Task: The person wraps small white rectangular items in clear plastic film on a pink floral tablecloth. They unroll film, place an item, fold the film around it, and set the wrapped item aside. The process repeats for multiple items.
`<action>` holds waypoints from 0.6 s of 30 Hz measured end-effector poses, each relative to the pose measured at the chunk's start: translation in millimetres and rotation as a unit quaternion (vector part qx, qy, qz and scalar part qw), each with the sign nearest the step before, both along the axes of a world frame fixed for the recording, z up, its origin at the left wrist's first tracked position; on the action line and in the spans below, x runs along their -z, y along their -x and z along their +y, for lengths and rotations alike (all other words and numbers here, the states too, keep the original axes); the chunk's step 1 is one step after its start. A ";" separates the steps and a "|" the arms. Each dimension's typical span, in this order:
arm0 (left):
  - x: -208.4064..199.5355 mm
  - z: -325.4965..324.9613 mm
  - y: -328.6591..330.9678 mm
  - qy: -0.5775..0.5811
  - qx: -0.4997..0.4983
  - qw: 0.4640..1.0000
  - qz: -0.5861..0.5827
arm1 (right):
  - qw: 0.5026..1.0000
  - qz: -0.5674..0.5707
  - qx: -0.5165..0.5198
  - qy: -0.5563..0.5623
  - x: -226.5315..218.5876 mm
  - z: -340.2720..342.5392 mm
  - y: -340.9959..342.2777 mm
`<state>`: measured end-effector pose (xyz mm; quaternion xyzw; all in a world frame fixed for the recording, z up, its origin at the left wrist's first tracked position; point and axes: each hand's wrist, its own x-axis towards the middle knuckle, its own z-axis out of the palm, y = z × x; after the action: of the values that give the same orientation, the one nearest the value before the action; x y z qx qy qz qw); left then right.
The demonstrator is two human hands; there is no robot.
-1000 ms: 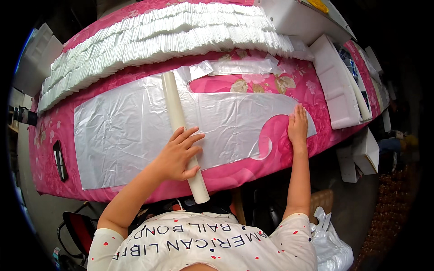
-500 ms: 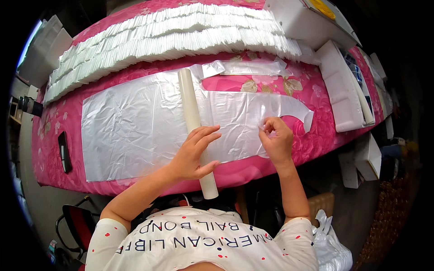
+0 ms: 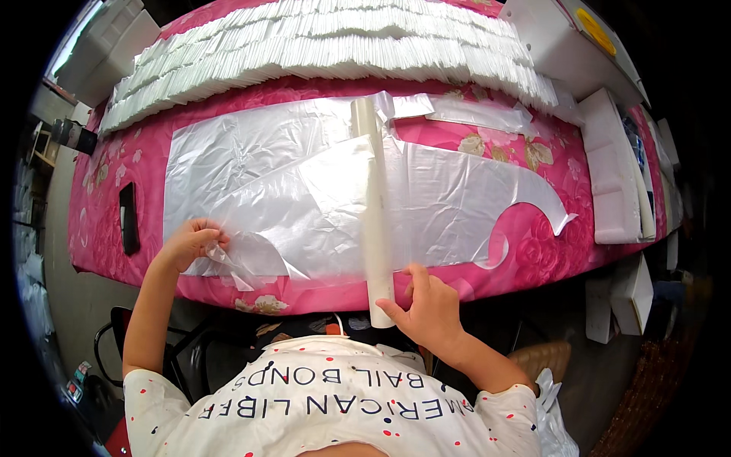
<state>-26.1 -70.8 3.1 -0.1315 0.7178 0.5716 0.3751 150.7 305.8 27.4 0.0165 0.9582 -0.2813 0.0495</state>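
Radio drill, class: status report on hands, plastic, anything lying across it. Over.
Left hand pinching plastic film. Right hand at near end of pale tube. Tube lying crosswise at film's middle.

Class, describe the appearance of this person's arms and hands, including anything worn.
Each grip is an ungloved human hand: left hand, right hand. Both forearms look bare, without visible watch or bracelet. The left sleeve and right sleeve are short, white and red-spotted.
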 end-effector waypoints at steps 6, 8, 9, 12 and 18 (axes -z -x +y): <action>-11.0 -22.9 20.3 0.197 0.097 0.965 0.145 | 0.980 -0.193 0.010 0.046 16.1 -20.5 -2.8; -3.5 -25.9 26.3 0.213 0.112 0.954 0.179 | 0.972 -0.204 0.040 0.111 11.6 -19.0 -1.4; 1.8 -27.5 29.9 0.229 0.126 0.944 0.200 | 0.966 -0.209 0.057 0.144 9.5 -17.1 -1.7; -2.1 -25.1 35.1 0.294 0.171 0.911 0.235 | 0.964 -0.226 0.068 0.123 7.1 -11.9 -4.0; -21.9 72.6 14.2 0.332 0.201 0.676 0.626 | 0.970 -0.215 0.063 0.098 10.1 -9.6 -8.6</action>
<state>-40.3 1.8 25.0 0.2891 0.9365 0.1543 -0.1249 159.3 296.2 17.3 0.1319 0.8900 -0.3661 0.2376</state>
